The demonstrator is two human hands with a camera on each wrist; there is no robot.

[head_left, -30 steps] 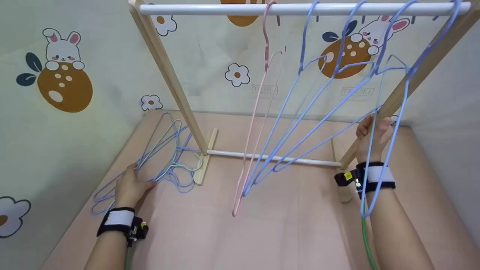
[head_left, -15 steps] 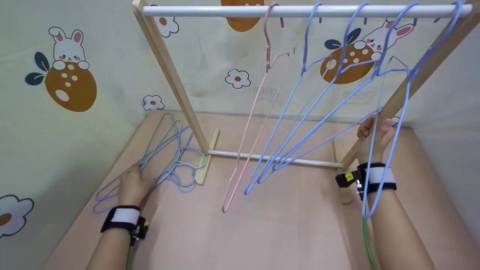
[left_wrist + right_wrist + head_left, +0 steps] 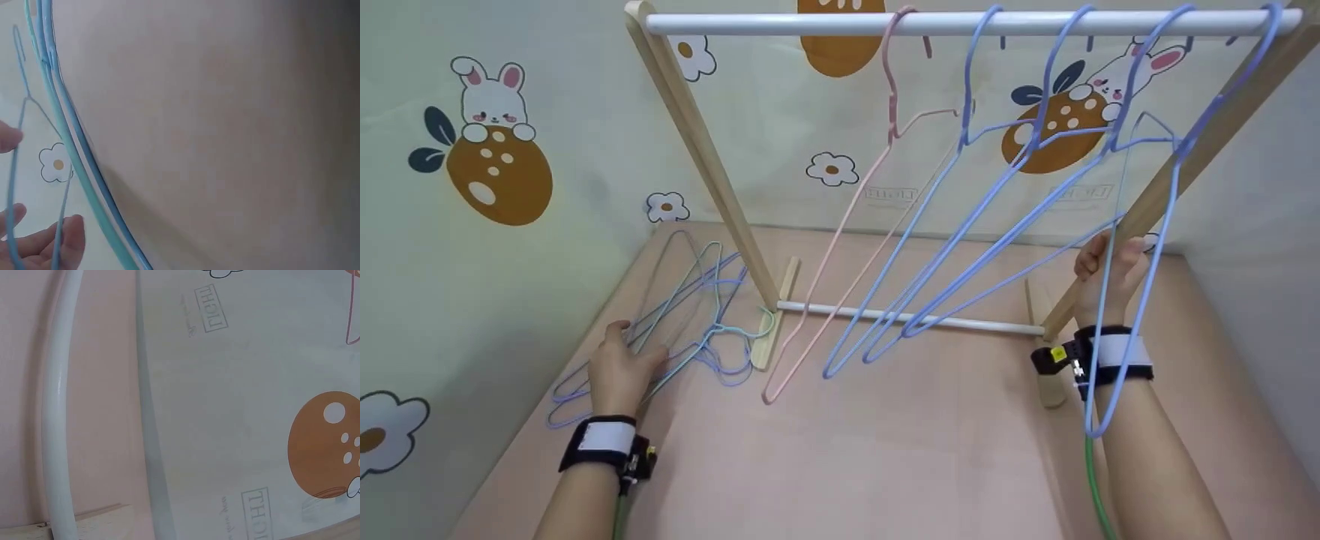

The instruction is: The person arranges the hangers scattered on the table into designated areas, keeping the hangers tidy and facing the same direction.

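my left hand [image 3: 619, 369] rests on the hanger pile [image 3: 690, 315] at nine o'clock on the desk [image 3: 885, 450], fingers loose; my right hand [image 3: 1102, 274] grips the rack post [image 3: 1155, 202]; the pink hanger [image 3: 877, 195] has swung leftward

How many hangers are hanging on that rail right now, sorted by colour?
Pink hangers: 1
Blue hangers: 4
Total on the white rail: 5
The tangled pile of hangers lying on the table under the left hand is not counted; its number cannot be told.
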